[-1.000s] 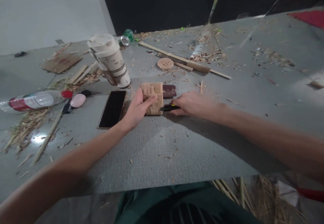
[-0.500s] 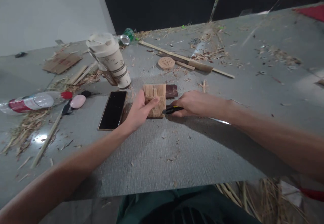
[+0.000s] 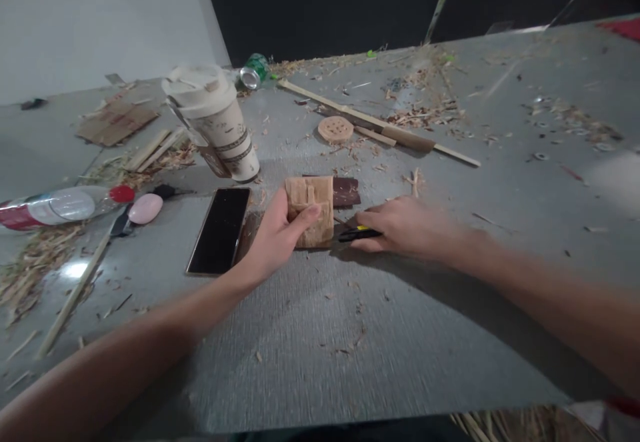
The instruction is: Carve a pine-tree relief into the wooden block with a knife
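My left hand (image 3: 280, 229) is closed on a small carved wooden block (image 3: 320, 192), its thumb lying across the face. Raised shapes are cut into the block's surface. My right hand (image 3: 400, 225) grips a black and yellow utility knife (image 3: 364, 233), whose tip points at the block's lower right edge with a small gap between them. The blade itself is hard to make out. Behind the block lies a dark brown piece (image 3: 346, 191), partly covered by it. A black phone (image 3: 220, 229) rests on the table left of my left hand.
A lidded paper cup (image 3: 220, 122) stands behind the phone. At left lie a plastic bottle (image 3: 65, 205), a pink egg-shaped object (image 3: 145, 209) and a stick (image 3: 75, 302). Further back are a round wooden disc (image 3: 335, 129), long strips (image 3: 400, 137), a green can (image 3: 255, 71) and scattered shavings.
My right hand has drawn the utility knife back to the right, away from the block's edge. My left hand keeps its hold on the block. The whole view has shifted slightly.
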Available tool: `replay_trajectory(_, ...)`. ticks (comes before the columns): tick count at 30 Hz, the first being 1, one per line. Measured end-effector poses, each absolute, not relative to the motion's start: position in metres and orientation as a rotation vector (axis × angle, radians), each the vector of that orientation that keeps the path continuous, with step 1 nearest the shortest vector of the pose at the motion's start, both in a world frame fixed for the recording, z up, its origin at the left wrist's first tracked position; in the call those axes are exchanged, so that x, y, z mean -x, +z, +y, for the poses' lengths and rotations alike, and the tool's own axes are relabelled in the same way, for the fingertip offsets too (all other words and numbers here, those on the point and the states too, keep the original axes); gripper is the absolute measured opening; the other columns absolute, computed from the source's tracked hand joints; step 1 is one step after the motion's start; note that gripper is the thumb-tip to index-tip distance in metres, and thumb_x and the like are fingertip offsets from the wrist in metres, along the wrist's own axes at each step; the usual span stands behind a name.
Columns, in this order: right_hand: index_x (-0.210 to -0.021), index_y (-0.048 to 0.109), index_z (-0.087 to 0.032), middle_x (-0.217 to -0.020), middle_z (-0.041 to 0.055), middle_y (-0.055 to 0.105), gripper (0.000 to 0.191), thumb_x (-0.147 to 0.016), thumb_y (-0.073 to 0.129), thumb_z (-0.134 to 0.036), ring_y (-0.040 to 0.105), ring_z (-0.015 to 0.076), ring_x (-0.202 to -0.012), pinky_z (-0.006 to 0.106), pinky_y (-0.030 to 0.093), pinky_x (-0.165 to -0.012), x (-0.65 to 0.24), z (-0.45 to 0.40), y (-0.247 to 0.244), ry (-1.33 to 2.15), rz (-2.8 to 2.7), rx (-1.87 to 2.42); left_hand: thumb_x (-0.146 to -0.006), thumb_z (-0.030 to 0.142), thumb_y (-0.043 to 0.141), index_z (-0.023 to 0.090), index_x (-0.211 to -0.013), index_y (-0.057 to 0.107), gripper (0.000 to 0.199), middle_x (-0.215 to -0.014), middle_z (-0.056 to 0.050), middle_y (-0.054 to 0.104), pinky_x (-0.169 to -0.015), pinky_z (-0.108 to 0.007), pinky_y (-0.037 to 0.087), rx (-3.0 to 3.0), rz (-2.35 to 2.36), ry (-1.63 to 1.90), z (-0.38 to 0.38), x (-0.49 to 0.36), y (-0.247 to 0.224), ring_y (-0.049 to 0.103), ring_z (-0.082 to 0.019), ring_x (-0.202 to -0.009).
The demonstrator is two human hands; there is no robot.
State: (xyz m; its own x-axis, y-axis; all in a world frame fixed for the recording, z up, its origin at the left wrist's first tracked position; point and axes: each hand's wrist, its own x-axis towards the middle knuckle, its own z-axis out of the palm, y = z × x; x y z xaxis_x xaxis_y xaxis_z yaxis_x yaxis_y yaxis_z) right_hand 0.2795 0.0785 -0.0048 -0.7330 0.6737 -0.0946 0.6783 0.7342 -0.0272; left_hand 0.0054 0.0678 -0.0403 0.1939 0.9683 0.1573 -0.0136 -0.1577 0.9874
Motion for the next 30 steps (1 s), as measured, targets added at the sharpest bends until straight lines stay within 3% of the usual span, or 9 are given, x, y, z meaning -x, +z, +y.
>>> replay_trajectory(6,-0.107,0.069,-0.021,-0.084,0.0055,0.077,0.058,-0.119,0.039,-0.069,0.063,0.0188,-0.062,0.036,0.016,-0.060,-0.284,0.067,-0.015,0.033,2.875,-1.288,-0.102,0.045,0.080,0.024,-0.126,0.066,0.034,-0.120,-0.005,0.078,-0.093,-0.035,0.064,-1.366,1.041,1.108,0.063,-0.007,-0.032,0.074,-0.022,-0.108)
replay_trajectory(12,-0.107,0.069,-0.021,-0.084,0.0073,0.077,0.062,-0.120,0.031,-0.069,0.063,0.0189,-0.064,0.036,0.017,-0.060,-0.283,0.064,-0.012,0.107,2.883,-1.430,-0.101,0.046,0.081,0.024,-0.126,0.066,0.036,-0.123,-0.005,0.077,-0.094,-0.036,0.063,-1.354,1.068,1.094,0.062,-0.007,-0.031,0.073,-0.023,-0.110)
replay_trajectory(18,-0.108,0.071,-0.022,-0.087,0.0067,0.080,0.054,-0.120,0.037,-0.063,0.062,0.0187,-0.062,0.037,0.014,-0.061,-0.279,0.062,-0.011,0.088,2.872,-1.370,-0.102,0.046,0.078,0.024,-0.126,0.064,0.035,-0.120,-0.006,0.077,-0.095,-0.037,0.063,-1.369,1.065,1.089,0.062,-0.008,-0.029,0.073,-0.024,-0.109)
replay_trajectory(30,-0.102,0.070,-0.021,-0.073,0.0045,0.072,0.053,-0.119,0.042,-0.063,0.059,0.0191,-0.056,0.036,0.018,-0.056,-0.282,0.066,-0.009,-0.020,2.827,-1.288,-0.104,0.046,0.077,0.024,-0.127,0.065,0.034,-0.121,-0.008,0.080,-0.096,-0.041,0.066,-1.399,0.935,1.090,0.059,-0.008,-0.029,0.076,-0.028,-0.113)
